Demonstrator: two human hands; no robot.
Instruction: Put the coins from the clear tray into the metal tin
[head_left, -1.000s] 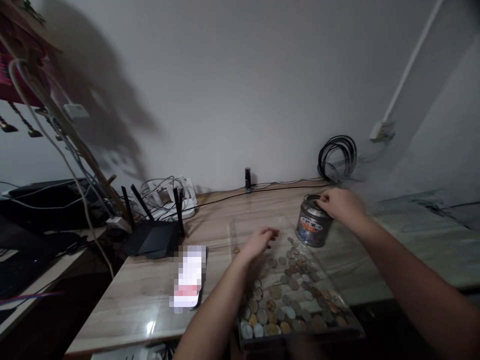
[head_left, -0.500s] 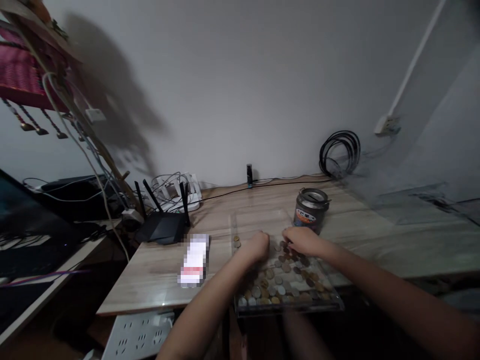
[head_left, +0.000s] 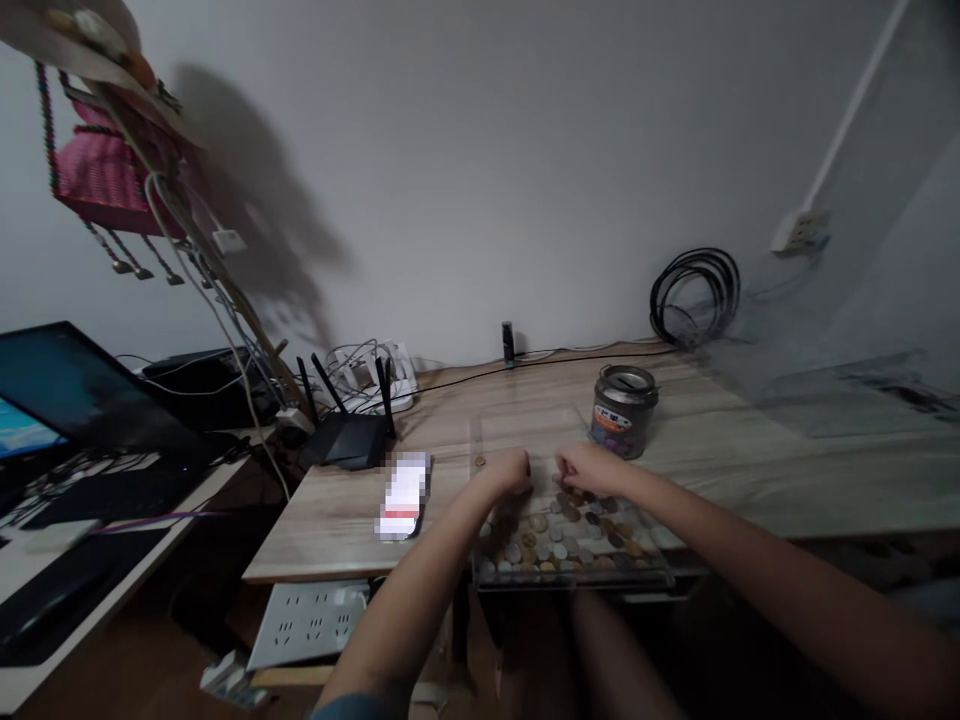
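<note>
Right hand (head_left: 592,468) curled over coins (head_left: 559,535) at far end of clear tray (head_left: 660,572), fingertips down among them; whether coin is pinched, cannot tell. Left hand (head_left: 510,470) loosely fisted just beside, contents hidden. Coins likely small, hard, slippery, lying flat: pinch by edges or slide to tray wall. Tin can (head_left: 623,411) stands near, beyond tray. Router (head_left: 352,437) and phone (head_left: 405,492) lie left on desk (head_left: 750,470).
</note>
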